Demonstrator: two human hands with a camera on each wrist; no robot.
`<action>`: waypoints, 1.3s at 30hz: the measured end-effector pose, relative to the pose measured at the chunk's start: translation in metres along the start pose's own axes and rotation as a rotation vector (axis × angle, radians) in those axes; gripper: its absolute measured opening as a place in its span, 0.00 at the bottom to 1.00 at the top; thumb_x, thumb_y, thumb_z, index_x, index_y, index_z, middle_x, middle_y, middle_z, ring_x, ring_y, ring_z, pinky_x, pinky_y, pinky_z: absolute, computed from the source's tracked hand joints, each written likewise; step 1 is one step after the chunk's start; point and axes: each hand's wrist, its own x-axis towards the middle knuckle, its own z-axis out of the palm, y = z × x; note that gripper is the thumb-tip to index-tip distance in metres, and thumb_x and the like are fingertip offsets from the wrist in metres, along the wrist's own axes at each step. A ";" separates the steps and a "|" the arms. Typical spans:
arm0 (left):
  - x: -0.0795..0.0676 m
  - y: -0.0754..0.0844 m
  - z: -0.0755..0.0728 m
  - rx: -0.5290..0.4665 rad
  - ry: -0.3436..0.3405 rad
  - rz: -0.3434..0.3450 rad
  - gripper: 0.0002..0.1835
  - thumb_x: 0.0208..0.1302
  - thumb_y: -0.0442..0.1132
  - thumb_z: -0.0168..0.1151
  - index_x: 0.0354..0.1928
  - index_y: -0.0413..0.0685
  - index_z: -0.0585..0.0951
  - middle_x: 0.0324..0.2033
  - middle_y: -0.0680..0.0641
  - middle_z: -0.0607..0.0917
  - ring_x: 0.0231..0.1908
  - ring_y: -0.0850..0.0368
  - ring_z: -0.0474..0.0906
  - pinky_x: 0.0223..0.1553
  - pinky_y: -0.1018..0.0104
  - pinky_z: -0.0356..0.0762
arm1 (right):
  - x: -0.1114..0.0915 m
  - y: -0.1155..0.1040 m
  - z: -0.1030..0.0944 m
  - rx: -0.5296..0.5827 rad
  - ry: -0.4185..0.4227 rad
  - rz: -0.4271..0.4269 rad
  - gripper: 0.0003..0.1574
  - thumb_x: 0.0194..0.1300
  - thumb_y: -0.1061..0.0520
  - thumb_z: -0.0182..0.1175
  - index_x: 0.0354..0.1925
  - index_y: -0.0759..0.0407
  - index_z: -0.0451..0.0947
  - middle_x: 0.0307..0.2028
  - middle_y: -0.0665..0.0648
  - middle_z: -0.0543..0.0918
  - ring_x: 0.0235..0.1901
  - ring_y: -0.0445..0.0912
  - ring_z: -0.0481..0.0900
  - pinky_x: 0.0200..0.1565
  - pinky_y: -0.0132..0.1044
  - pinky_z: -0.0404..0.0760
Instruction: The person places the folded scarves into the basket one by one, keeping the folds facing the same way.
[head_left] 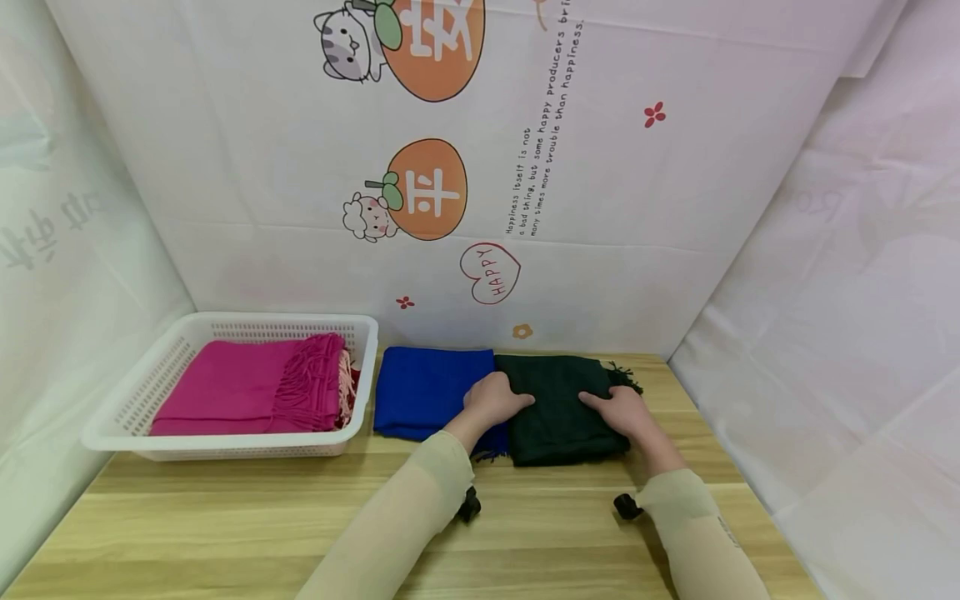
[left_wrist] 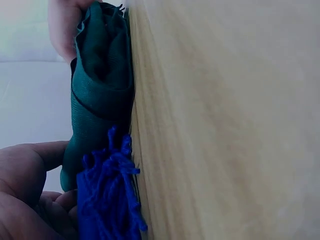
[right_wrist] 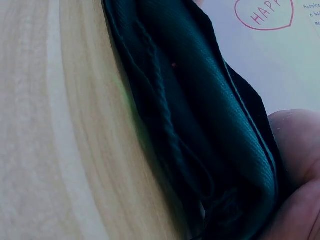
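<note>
A folded dark green scarf (head_left: 557,429) lies on the wooden table between both hands, its dark fringe showing at the far right corner. My left hand (head_left: 491,400) grips its left edge, thumb on top and the other fingers down the side, where it meets a folded blue scarf (head_left: 423,387). On the opposite edge my right hand (head_left: 626,410) holds the green scarf with its thumb on top; its fingertips are hidden by the cloth. In the left wrist view, blue fringe (left_wrist: 112,192) hangs beside the green folds.
At the left stands a white plastic basket (head_left: 225,443) with a folded magenta scarf (head_left: 232,383) and pale pink fringe (head_left: 345,387) inside. A printed white cloth wall (head_left: 585,292) rises behind the scarves. The wooden table (head_left: 540,542) extends toward me.
</note>
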 end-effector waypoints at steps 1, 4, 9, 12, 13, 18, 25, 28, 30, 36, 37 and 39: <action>0.000 0.000 0.000 0.004 -0.002 -0.001 0.25 0.73 0.60 0.74 0.28 0.52 0.77 0.24 0.50 0.74 0.23 0.52 0.73 0.25 0.59 0.69 | 0.000 0.000 0.000 0.001 -0.002 -0.002 0.59 0.86 0.35 0.56 0.80 0.86 0.54 0.80 0.86 0.57 0.79 0.79 0.58 0.77 0.69 0.64; 0.000 0.000 0.001 0.002 -0.005 0.002 0.25 0.74 0.60 0.74 0.28 0.52 0.76 0.24 0.50 0.74 0.23 0.53 0.73 0.25 0.59 0.69 | 0.000 0.001 0.000 0.016 -0.001 -0.006 0.57 0.86 0.37 0.58 0.80 0.86 0.54 0.80 0.86 0.57 0.79 0.78 0.57 0.77 0.70 0.65; 0.002 -0.001 0.006 -0.012 0.002 -0.016 0.24 0.74 0.60 0.74 0.30 0.53 0.77 0.25 0.50 0.74 0.24 0.53 0.73 0.26 0.58 0.69 | 0.001 0.002 0.000 0.032 0.008 -0.013 0.55 0.86 0.39 0.58 0.80 0.84 0.55 0.80 0.85 0.57 0.80 0.78 0.56 0.77 0.70 0.64; -0.006 0.005 -0.001 -0.023 -0.007 -0.032 0.22 0.75 0.59 0.74 0.33 0.51 0.79 0.27 0.49 0.76 0.25 0.52 0.74 0.28 0.58 0.70 | 0.002 0.002 0.000 0.030 0.011 -0.022 0.54 0.86 0.40 0.58 0.80 0.84 0.55 0.80 0.85 0.56 0.80 0.78 0.56 0.77 0.70 0.64; -0.006 0.005 -0.002 -0.025 -0.007 -0.031 0.21 0.75 0.59 0.73 0.35 0.51 0.80 0.28 0.49 0.77 0.26 0.53 0.74 0.28 0.58 0.70 | 0.002 0.002 0.000 0.031 0.013 -0.022 0.54 0.86 0.40 0.58 0.81 0.84 0.55 0.81 0.85 0.56 0.80 0.78 0.56 0.77 0.70 0.64; -0.009 0.005 -0.003 -0.065 -0.008 -0.013 0.25 0.76 0.57 0.73 0.58 0.44 0.85 0.51 0.43 0.88 0.42 0.48 0.85 0.42 0.52 0.83 | 0.002 0.002 -0.003 0.014 0.030 -0.039 0.53 0.87 0.41 0.57 0.80 0.84 0.56 0.80 0.85 0.57 0.80 0.79 0.56 0.77 0.70 0.63; -0.010 0.003 0.001 -0.202 -0.050 0.055 0.37 0.80 0.51 0.69 0.80 0.37 0.73 0.77 0.37 0.76 0.72 0.38 0.77 0.68 0.41 0.80 | 0.002 0.002 -0.007 0.011 0.039 -0.036 0.53 0.87 0.40 0.56 0.80 0.84 0.56 0.80 0.85 0.58 0.80 0.78 0.57 0.78 0.70 0.63; -0.012 0.004 0.003 -0.222 -0.047 0.074 0.36 0.81 0.49 0.69 0.80 0.36 0.72 0.77 0.37 0.76 0.73 0.38 0.76 0.69 0.41 0.79 | 0.002 0.001 -0.010 0.010 0.038 -0.034 0.54 0.87 0.39 0.56 0.80 0.84 0.55 0.80 0.85 0.57 0.80 0.78 0.57 0.78 0.70 0.63; -0.014 0.006 0.002 -0.230 -0.040 0.081 0.36 0.81 0.49 0.69 0.80 0.36 0.72 0.77 0.36 0.75 0.74 0.37 0.75 0.70 0.41 0.78 | 0.001 0.000 -0.013 0.005 0.041 -0.039 0.54 0.86 0.39 0.56 0.80 0.84 0.56 0.80 0.85 0.58 0.79 0.79 0.57 0.78 0.70 0.62; -0.017 0.010 0.001 -0.238 -0.031 0.098 0.35 0.83 0.48 0.66 0.81 0.36 0.70 0.79 0.36 0.74 0.76 0.38 0.73 0.74 0.41 0.75 | -0.001 -0.003 -0.017 0.010 0.062 -0.062 0.53 0.86 0.40 0.57 0.80 0.85 0.56 0.79 0.85 0.59 0.80 0.78 0.57 0.78 0.70 0.62; -0.018 0.011 0.001 -0.238 -0.029 0.102 0.35 0.83 0.48 0.65 0.82 0.36 0.70 0.79 0.36 0.74 0.76 0.38 0.73 0.74 0.41 0.75 | -0.001 -0.003 -0.017 0.014 0.067 -0.065 0.53 0.86 0.41 0.58 0.80 0.85 0.56 0.79 0.85 0.59 0.80 0.78 0.57 0.78 0.70 0.63; -0.018 0.013 0.001 -0.246 -0.023 0.112 0.35 0.84 0.48 0.65 0.82 0.36 0.70 0.79 0.36 0.74 0.77 0.38 0.72 0.74 0.41 0.74 | -0.002 -0.003 -0.018 0.021 0.082 -0.073 0.52 0.86 0.41 0.58 0.79 0.85 0.57 0.79 0.85 0.60 0.79 0.77 0.59 0.77 0.70 0.64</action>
